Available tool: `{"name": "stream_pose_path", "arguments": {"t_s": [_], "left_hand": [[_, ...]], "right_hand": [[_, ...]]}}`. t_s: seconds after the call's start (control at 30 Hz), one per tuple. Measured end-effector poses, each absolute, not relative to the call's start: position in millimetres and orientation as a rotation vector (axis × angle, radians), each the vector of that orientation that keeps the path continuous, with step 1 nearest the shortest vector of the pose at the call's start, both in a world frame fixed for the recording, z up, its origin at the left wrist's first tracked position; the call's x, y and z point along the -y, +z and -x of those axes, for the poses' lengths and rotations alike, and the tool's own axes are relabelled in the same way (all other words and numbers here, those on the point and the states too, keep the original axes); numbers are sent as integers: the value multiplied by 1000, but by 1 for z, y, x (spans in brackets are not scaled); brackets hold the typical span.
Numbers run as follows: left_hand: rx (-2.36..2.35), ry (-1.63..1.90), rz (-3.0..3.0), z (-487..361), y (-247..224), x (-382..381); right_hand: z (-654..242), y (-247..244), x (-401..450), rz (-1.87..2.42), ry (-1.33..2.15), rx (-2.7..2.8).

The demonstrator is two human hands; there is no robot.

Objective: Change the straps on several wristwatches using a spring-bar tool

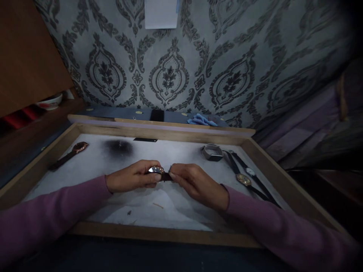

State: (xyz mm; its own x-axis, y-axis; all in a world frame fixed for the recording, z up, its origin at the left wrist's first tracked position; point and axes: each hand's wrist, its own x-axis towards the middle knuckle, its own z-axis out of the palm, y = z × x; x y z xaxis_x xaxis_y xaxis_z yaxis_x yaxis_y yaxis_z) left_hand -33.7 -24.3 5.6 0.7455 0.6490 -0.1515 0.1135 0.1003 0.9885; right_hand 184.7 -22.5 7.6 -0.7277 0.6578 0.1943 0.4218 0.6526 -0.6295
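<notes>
Over the middle of a shallow wooden tray [161, 234] with a white bottom, my left hand [133, 176] is closed on the case of a wristwatch [155, 170]. The watch has a shiny metal case and a dark strap. My right hand [198, 183] pinches the strap [166, 176] just right of the case. A thin dark piece sticks up by the right fingertips, too small to make out.
A brown-strapped watch [80, 147] lies at the tray's left. At its right are a silver-grey watch or band [213, 152] and two dark-strapped watches [244, 180] [250, 172]. A small stick [158, 205] lies near the front. Blue cloth [202, 119] sits behind the tray.
</notes>
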Motion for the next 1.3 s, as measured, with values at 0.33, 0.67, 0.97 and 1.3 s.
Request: {"name": "stream_pose_path", "arguments": {"t_s": [0.33, 0.67, 0.97, 1.3], "left_hand": [[-618, 428, -1454, 37, 5, 23], [-650, 441, -1435, 35, 2, 24], [-659, 485, -1414, 34, 5, 22], [-721, 460, -1407, 33, 6, 19]], "right_hand": [[-184, 8, 24, 780, 751, 2469], [-187, 11, 22, 746, 539, 2591], [-186, 9, 19, 836, 747, 2472], [-188, 11, 7, 832, 1113, 2180]]}}
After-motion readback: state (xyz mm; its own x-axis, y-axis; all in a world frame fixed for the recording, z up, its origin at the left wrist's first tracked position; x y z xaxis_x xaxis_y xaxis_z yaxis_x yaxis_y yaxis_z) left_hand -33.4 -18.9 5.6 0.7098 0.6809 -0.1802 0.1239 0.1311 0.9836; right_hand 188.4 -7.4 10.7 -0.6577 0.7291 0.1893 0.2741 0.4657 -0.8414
